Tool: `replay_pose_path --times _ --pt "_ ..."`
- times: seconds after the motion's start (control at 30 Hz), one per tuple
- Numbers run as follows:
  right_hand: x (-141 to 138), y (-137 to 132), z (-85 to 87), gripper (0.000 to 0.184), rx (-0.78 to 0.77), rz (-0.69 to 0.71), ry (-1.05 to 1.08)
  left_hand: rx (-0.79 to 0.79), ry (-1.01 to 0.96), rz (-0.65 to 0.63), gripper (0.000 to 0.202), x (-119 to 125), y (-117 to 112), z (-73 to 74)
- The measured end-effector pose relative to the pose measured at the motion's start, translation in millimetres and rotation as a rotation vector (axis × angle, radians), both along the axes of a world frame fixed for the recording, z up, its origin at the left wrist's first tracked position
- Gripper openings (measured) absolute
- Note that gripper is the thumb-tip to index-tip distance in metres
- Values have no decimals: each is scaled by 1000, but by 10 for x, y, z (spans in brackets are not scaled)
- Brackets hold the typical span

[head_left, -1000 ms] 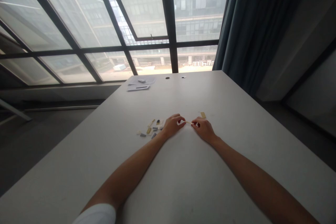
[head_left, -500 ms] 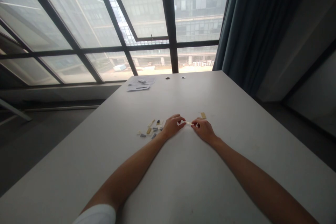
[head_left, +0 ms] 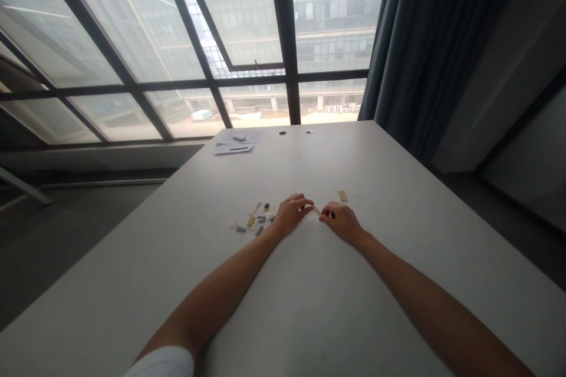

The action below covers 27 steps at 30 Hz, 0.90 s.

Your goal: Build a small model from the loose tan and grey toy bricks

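Observation:
Between my two hands is a thin, pale yellow building-brick strip (head_left: 317,210), slanting down to the right. My left hand (head_left: 295,210) pinches its upper left end between thumb and fingers. At the lower right end, my right hand (head_left: 339,219) has its fingertips closed on the strip. Just beyond my right hand lies a tan studded plate (head_left: 342,195). Left of my left hand is a loose group of small bricks, among them a tan brick (head_left: 251,221), a grey brick (head_left: 259,230) and a black round piece (head_left: 266,205).
The white table (head_left: 274,306) stretches away to a large framed window. Papers (head_left: 234,148) with a small object on top lie at its far left corner. Two cable holes sit near the far edge. A dark blue curtain (head_left: 411,53) hangs at the right.
The strip has been turned in my fingers: it lay nearly level with a studded-looking face showing, and now slants more steeply, looking yellower. Both hands have stayed almost in place.

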State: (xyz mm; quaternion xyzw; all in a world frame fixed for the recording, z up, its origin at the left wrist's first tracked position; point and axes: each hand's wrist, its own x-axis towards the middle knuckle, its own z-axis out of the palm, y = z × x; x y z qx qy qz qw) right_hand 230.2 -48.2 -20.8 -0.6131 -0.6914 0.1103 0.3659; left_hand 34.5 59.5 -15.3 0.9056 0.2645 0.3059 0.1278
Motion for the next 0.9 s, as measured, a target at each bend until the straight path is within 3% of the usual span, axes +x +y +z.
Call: replay_pose_path --times 0.9 --pt "-17 -10 -7 7 97 55 -2 -209 -193 -69 28 8 46 -37"
